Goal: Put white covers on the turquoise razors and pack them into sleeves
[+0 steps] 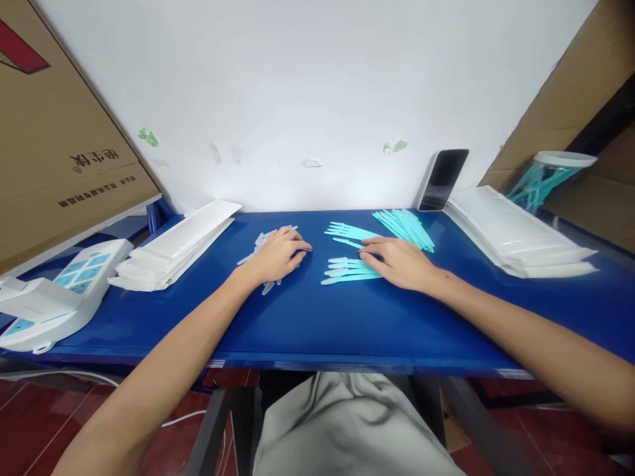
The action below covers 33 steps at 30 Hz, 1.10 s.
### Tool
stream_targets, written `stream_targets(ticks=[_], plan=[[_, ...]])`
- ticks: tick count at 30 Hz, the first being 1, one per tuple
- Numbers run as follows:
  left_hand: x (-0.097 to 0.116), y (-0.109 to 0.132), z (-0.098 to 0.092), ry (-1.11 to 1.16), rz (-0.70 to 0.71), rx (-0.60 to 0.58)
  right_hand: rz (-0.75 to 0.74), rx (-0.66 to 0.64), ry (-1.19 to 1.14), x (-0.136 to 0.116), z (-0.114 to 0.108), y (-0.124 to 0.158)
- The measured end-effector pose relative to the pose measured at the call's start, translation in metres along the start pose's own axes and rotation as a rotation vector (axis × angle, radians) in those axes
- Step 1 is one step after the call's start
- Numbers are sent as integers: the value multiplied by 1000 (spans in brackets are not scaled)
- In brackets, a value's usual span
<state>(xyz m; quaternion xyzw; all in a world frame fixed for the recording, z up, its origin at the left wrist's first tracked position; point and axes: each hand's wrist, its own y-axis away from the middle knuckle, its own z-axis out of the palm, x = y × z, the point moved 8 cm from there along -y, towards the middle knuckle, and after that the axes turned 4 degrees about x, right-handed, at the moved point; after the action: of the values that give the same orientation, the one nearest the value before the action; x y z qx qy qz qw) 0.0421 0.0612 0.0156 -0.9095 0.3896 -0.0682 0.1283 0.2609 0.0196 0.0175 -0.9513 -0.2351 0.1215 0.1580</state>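
My left hand (282, 254) hovers over or rests on a loose pile of small translucent caps (268, 287) on the blue table. Its thumb and fingers are pinched, with a tiny pale tip showing that is too small to make out. My right hand (397, 261) is closed around the near end of a slim turquoise stick (348, 243) pointing left. Beyond that hand lies a row of similar turquoise sticks (347, 230). Nearer me, several more sticks (347, 272) have whitish, covered-looking ends. A fanned bundle of turquoise sticks (405, 228) lies behind my right hand.
White packets (173, 244) are stacked at the left, beside a power strip (74, 291) with a white plug. At the right lie more white packets (516, 228). A phone (443, 180) leans on the wall near a clear tub (546, 175) of turquoise sticks. Cardboard flanks both sides.
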Motion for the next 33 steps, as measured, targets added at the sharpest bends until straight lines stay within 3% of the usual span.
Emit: stream_targets(ticks=[5,10,16,25,33], plan=[[4,-1,-1,-18,21,-3,-67,-40,-25,-5,3,-2],[7,-3,-1,10,74,-13,-105,23,-19,1,7,-5],[9,-4,-6,27,92,32,8,55,-45,21,11,-6],[3,-3,4,27,102,29,18,33,-40,17,10,-6],[14,-1,-18,45,109,159,14,64,-67,21,14,-9]])
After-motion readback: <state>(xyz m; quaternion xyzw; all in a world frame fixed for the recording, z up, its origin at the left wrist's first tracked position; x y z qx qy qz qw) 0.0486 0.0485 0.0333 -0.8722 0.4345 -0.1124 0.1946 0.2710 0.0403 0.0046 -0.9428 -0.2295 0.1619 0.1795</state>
